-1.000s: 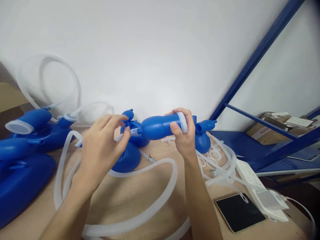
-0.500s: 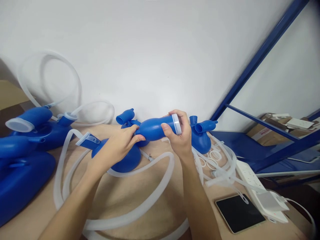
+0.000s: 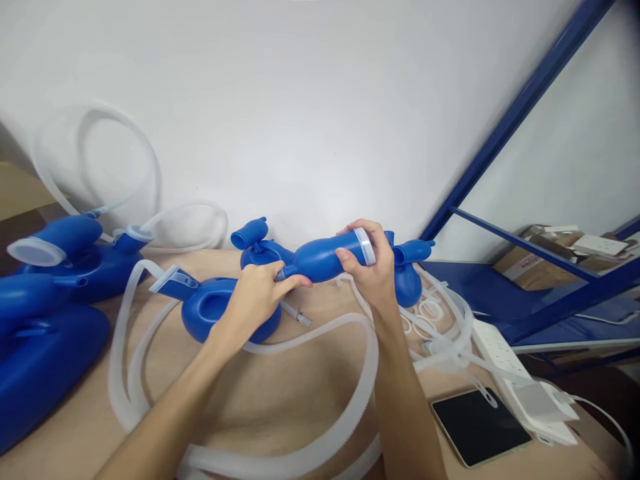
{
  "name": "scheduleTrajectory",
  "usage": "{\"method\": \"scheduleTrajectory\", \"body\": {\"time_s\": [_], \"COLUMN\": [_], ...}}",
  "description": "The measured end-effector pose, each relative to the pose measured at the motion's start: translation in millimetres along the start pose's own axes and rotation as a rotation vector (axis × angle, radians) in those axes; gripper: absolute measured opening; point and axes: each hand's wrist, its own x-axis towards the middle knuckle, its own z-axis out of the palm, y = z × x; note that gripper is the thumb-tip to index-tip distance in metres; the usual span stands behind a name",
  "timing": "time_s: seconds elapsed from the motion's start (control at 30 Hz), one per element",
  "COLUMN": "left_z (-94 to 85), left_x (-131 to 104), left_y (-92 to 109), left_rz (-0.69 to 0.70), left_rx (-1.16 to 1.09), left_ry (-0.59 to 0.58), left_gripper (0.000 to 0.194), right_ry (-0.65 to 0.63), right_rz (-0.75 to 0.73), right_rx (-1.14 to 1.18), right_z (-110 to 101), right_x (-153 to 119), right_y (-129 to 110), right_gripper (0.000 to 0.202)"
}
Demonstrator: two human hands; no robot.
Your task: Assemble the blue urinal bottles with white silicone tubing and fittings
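Observation:
A blue bottle-shaped piece [image 3: 323, 259] with a white ring [image 3: 365, 246] on its wide end is held level above the table. My right hand [image 3: 373, 263] wraps round that wide end. At the narrow left end, my left hand [image 3: 260, 290] pinches the tip between thumb and fingers. Below and left lies a blue ring-shaped container [image 3: 200, 319], with a clear tube [image 3: 117, 360] running from its white-capped spout [image 3: 175, 283]. Another blue container [image 3: 250, 235] stands behind my left hand.
Larger blue containers [image 3: 50, 360] fill the left side. At the right are another blue container [image 3: 407, 287], coiled clear tubes [image 3: 453, 333], a dark-screened phone [image 3: 480, 427], a white power strip [image 3: 505, 360] and a blue metal rack [image 3: 520, 120]. A white wall [image 3: 310, 120] rises behind.
Both hands and the blue piece have shifted a little to the right. The long clear tube has moved right too, uncovering more of the ring-shaped container.

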Motion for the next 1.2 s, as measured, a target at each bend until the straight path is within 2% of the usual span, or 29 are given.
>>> {"method": "scheduleTrajectory", "body": {"time_s": [0.07, 0.13, 0.2, 0.23, 0.3, 0.37, 0.43, 0.5, 0.6, 0.7, 0.8, 0.93, 1.0, 1.2], "left_z": [-3.7, -14.0, -28.3, -35.6, -47.5, -54.0, -55.1, -53.3, -49.6, -46.5, -43.2, -40.2, -39.3, -36.9], "left_x": [2.5, 3.3, 1.3, -0.7, -5.9, -11.0, -14.6, -16.2, -15.8, -14.9, -16.0, -18.7, -18.9, -17.3], "left_y": [-6.4, -8.7, -5.0, -1.3, 7.2, 14.0, 17.2, 16.5, 11.3, 8.4, 13.1, 23.0, 25.0, 22.4], "left_rz": [-0.067, -0.074, -0.024, -0.006, 0.035, 0.108, 0.202, 0.262, 0.29, 0.304, 0.387, 0.543, 0.558, 0.528], "left_rx": [-0.017, -0.052, -0.113, -0.141, -0.181, -0.176, -0.098, 0.01, 0.099, 0.14, 0.168, 0.168, 0.16, 0.145], "left_ry": [0.046, 0.043, 0.037, 0.04, 0.023, -0.046, -0.116, -0.142, -0.114, -0.048, 0.044, 0.11, 0.101, 0.091], "left_gripper": [0.061, 0.062, 0.055, 0.049, 0.043, 0.059, 0.078, 0.09, 0.084, 0.072, 0.063, 0.052, 0.052, 0.054], "right_ry": [0.126, 0.281, 0.32, 0.273, 0.058, -0.178, -0.326, -0.386, -0.422, -0.331, -0.196, -0.104, -0.087, -0.084], "right_rz": [-0.116, -0.202, -0.206, -0.179, -0.075, 0.037, 0.094, 0.098, 0.055, -0.014, -0.132, -0.299, -0.299, -0.174], "right_rx": [-0.049, 0.0, 0.08, 0.094, 0.071, 0.048, 0.086, 0.181, 0.241, 0.025, -0.186, -0.253, -0.24, -0.107], "right_z": [-8.6, -21.0, -32.5, -36.1, -35.8, -25.1, -7.7, 9.8, 25.5, 28.6, 27.7, 26.8, 26.6, 29.6], "right_x": [-0.2, -0.3, 0.1, 0.3, 0.0, -1.9, -5.2, -8.8, -12.1, -13.7, -16.2, -20.3, -20.9, -19.4], "right_y": [-8.2, -16.3, -21.2, -22.5, -24.0, -25.9, -28.5, -31.0, -33.8, -35.7, -34.7, -28.9, -26.0, -20.4], "right_gripper": [0.038, 0.039, 0.038, 0.038, 0.037, 0.039, 0.044, 0.048, 0.052, 0.045, 0.043, 0.047, 0.045, 0.041]}}
